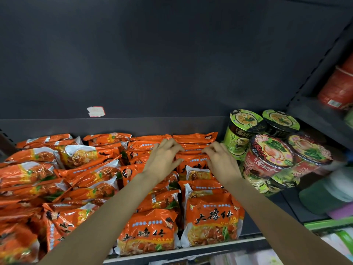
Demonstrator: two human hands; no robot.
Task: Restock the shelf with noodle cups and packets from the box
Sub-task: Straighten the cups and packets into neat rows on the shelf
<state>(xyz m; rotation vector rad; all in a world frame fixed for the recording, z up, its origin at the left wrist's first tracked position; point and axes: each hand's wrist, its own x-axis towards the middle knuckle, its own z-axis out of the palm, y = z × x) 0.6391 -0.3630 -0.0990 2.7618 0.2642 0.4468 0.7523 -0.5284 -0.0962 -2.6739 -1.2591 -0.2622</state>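
Left hand: the left hand (163,157) reaches deep into the dark grey metal shelf (191,250). Its fingers are bent down and the tips press on the top edge of a shiny orange plastic noodle packet (193,150) near the back. I cannot tell for sure if it pinches the packet or only pushes on it.

Right hand: the right hand (221,159) sits just beside the left one, on the same orange noodle packet. Its fingers are curled and the tips pinch the packet's top edge.

Held packet: it stands at the back of a row of orange packets, close to the shelf's back wall, between the two hands.

Other packets: many more shiny orange noodle packets (147,230) fill the left and middle of the shelf. The ones in front stand up in rows. The ones on the left lie tipped over in a messy pile.

Green cups: two round green noodle cups with black-rimmed lids (246,121) stand at the back right, just beside the packets.

Red cups: round red noodle cups with picture lids (271,152) lean in front of the green ones, near the right hand.

Next shelf: a red tub (338,88) sits on the shelf at the far right, blurry.

Sticker: a torn white and red label (96,111) is stuck on the back wall.
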